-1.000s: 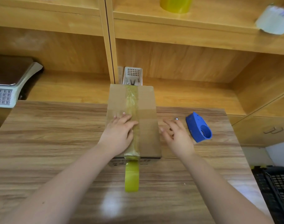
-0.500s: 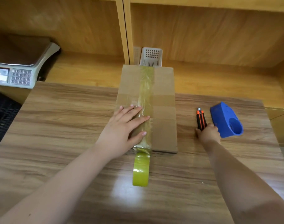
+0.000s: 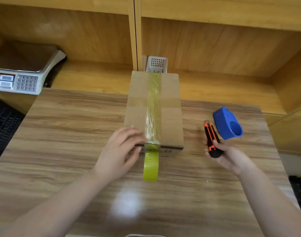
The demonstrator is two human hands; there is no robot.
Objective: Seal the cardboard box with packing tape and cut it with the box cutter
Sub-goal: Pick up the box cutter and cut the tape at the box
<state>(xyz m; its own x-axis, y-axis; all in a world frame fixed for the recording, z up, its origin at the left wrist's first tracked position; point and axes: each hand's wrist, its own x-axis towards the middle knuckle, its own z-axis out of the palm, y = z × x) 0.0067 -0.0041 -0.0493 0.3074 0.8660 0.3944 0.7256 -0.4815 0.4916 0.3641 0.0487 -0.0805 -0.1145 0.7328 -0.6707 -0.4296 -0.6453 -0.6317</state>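
Observation:
A closed cardboard box [image 3: 170, 117] stands on the wooden table [image 3: 69, 134]. A strip of yellowish tape [image 3: 153, 106] runs along its top seam and stays joined to the tape roll [image 3: 151, 165], which stands on edge against the box's near side. My left hand [image 3: 119, 151] hovers at the box's near left corner, fingers spread, holding nothing. To the right of the box, my right hand [image 3: 226, 155] grips an orange and black box cutter [image 3: 212, 138] by its rear end, lifted off the table, tip pointing away from me.
A blue tape dispenser [image 3: 229, 124] lies right of the cutter. A weighing scale [image 3: 21, 76] sits on the shelf at far left. A white perforated holder [image 3: 157, 64] stands behind the box. Dark crates [image 3: 2, 127] flank the table.
My right hand reached right, took hold of the box cutter and lifted it. My left hand slid off the box top toward the near left corner.

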